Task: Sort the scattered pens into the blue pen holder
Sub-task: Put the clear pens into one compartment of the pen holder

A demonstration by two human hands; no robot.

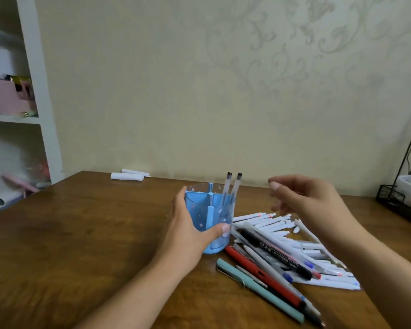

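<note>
The blue pen holder (211, 210) stands at the middle of the wooden table (81, 233), divided into compartments. Two translucent pens with black caps (233, 186) stand upright in its right rear compartment. My left hand (188, 233) grips the holder from the left, thumb across its front. My right hand (304, 200) hovers above the table to the right of the holder, fingers loosely curled and holding nothing. Below it lies a heap of scattered pens (282, 245): several white ones, a black marker (275, 254), a red pen (261, 274) and a teal pen (256, 288).
Two white rolled papers (128, 175) lie at the table's far edge by the wall. A black wire rack with a white container (403, 193) stands at the right edge. A white shelf with boxes (12, 96) is at the left.
</note>
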